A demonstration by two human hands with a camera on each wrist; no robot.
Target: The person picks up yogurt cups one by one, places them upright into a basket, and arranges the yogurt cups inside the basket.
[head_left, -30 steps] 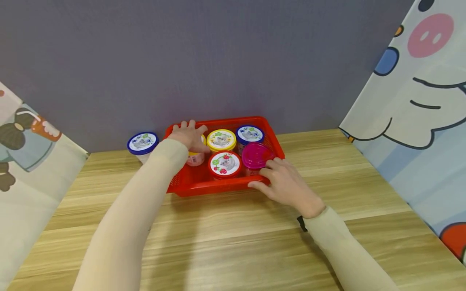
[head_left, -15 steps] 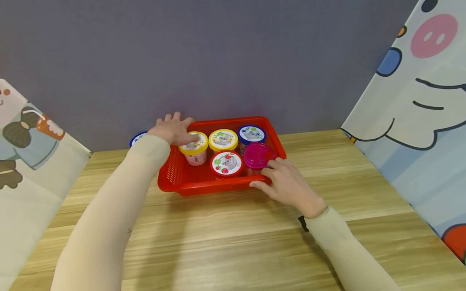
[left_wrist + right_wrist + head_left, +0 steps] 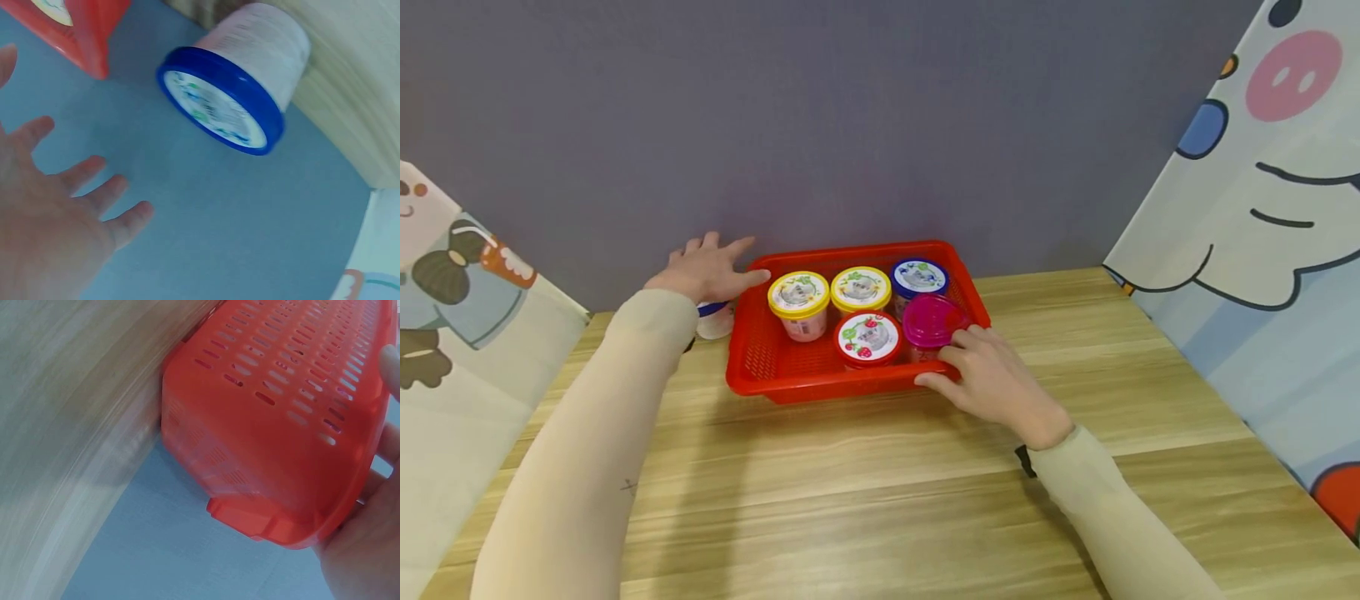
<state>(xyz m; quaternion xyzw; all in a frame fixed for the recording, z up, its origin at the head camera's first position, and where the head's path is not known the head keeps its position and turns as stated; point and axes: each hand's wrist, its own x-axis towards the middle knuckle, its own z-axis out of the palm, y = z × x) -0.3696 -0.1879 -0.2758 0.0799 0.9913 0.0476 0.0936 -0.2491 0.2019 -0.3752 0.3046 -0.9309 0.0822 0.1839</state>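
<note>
A red plastic basket (image 3: 820, 387) holds several lidded tubs. Inside are two yellow-lidded tubs (image 3: 800, 293) side by side, a blue-lidded tub (image 3: 920, 277), a red-lidded tub (image 3: 867, 337) and a tub with a magenta lid (image 3: 934, 319). My right hand (image 3: 992, 379) grips the basket's front right corner, its fingers over the rim. Left of the basket, a separate blue-lidded tub (image 3: 250, 81) stands on the table, partly hidden from the head view by my left hand (image 3: 703, 271). The left hand's fingers are spread and hold nothing; the left wrist view shows them apart from this tub.
The wood-grain table (image 3: 865, 492) extends in front of the basket and to both sides. A grey wall panel (image 3: 850, 125) rises close behind it. Printed cartoon sheets (image 3: 1262, 217) border the table at left and right.
My left hand has moved left, from over the left yellow-lidded tub in the basket to over the blue-lidded tub outside. The right hand stays at the basket's corner.
</note>
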